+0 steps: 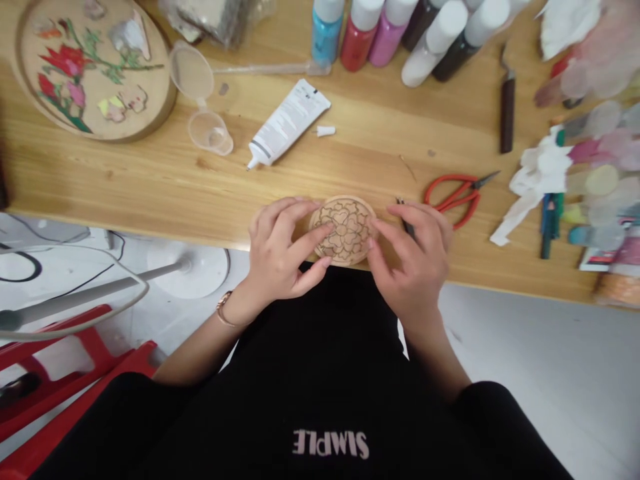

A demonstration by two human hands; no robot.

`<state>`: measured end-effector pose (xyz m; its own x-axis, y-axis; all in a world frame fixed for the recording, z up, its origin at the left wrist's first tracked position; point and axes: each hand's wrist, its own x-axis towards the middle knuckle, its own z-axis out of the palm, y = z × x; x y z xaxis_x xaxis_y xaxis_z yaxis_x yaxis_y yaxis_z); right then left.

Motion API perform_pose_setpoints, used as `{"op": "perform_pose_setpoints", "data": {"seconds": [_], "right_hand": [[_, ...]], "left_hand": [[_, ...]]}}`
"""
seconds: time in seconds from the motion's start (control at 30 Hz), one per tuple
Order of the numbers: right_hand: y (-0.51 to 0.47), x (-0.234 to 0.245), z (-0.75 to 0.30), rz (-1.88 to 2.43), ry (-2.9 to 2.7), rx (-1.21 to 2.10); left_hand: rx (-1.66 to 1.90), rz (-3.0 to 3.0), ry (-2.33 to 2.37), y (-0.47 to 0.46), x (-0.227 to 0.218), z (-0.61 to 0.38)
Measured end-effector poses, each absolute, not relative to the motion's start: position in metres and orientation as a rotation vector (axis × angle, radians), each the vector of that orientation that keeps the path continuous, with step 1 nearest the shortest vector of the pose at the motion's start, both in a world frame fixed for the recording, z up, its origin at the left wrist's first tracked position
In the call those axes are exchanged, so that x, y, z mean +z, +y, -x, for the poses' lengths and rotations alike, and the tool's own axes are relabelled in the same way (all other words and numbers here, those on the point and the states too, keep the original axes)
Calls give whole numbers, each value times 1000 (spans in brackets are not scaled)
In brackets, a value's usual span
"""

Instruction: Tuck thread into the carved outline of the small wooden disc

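A small round wooden disc (344,233), covered in a dark-outlined flower and petal pattern, lies at the table's front edge between my hands. My left hand (280,253) grips its left side, with the index finger pressed on the patterned face and the thumb at the lower rim. At the right rim, the thumb and index finger of my right hand (416,257) are bent against the disc. Whether a small loose piece sits between those fingertips is too fine to make out. A dark thin tool (408,228) lies partly hidden beneath my right hand.
Red-handled pliers (457,195) rest right of my right hand. Beyond the disc lie a white glue tube (290,123), its cap (326,131) and a lidded plastic cup (210,132). Paint bottles (357,33) line the back; a round decorated board (95,73) stands far left.
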<state>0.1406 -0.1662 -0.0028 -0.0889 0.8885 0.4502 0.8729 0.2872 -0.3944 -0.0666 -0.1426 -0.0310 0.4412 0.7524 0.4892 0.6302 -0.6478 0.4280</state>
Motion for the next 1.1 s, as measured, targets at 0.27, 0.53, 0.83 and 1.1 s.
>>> {"op": "perform_pose_setpoints", "data": {"seconds": [0.27,0.53,0.83,1.1], "right_hand": [[-165,1,-178,1685,-1748,-114],[-161,-10,-182,1771,-2045,-131],[-155,4,-198,1580,-2047,330],[-155,17,-195,941,-1279,869]], "left_hand": [[914,-2569,1236,-141,-31,63],[924,-2638,1273,-140,-31,60],[933,-2538,1332,-141,-38,58],[942,-2539,1367,-142,-38,57]]}}
